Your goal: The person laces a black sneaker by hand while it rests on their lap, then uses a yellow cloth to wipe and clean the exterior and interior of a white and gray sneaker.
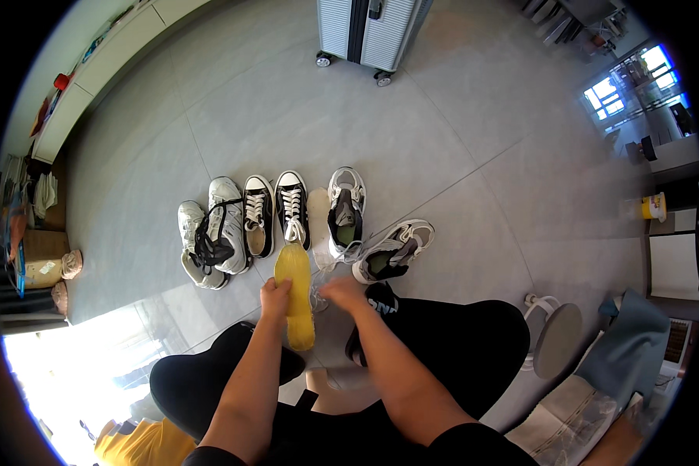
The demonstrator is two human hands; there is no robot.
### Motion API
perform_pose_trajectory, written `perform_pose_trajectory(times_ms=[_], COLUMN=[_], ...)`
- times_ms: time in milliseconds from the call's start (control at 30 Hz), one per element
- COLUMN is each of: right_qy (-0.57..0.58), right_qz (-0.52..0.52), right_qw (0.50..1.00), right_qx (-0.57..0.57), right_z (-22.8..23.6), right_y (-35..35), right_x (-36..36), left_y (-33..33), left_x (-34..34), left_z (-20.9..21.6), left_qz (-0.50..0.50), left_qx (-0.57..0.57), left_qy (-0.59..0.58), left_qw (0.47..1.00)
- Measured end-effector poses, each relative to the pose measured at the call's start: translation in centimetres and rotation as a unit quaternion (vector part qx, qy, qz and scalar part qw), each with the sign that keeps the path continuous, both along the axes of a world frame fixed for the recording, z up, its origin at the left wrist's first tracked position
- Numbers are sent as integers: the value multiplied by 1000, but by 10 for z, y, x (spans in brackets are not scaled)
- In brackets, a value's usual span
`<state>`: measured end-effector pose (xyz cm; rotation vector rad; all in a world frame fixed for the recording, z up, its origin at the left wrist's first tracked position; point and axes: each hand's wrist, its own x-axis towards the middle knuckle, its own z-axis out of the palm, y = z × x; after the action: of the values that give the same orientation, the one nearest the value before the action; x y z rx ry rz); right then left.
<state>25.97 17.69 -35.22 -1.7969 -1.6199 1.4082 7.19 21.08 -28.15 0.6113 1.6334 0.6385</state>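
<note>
My left hand (275, 300) pinches the left edge of a yellow insole (300, 314), held upright with its toe end pointing away from me. My right hand (343, 293) is just right of the insole, its fingers drawn together. Whatever they hold, if anything, I cannot make out; thin white laces (316, 298) show beside its fingertips. Beyond my hands stand a pair of black canvas shoes (257, 213) with white toes. A pale insole (318, 225) lies to their right, beside a grey and white sneaker (346, 210). Its mate (396, 248) sits nearer and angled, with loose laces.
White sneakers (227, 225) with black laces stand at the left of the row. A silver suitcase (373, 35) is on the grey tiled floor ahead. To my right is a round-seated stool (559, 340). A cardboard box (45, 256) stands at the far left.
</note>
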Motion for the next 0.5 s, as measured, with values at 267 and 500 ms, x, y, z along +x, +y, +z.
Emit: perform_pose_trajectory(times_ms=[267,500], right_qy=[-179,-282], right_qz=[-321,-261], right_qw=[903,923], right_qx=[-222,-21], right_z=[10,48], right_y=[16,10], right_x=[47,48], left_y=[-6,-12], left_x=[13,12], left_z=[21,89], left_qz=[11,10], left_qx=[-30,37], left_qy=[-73,-172], left_qw=[997,984])
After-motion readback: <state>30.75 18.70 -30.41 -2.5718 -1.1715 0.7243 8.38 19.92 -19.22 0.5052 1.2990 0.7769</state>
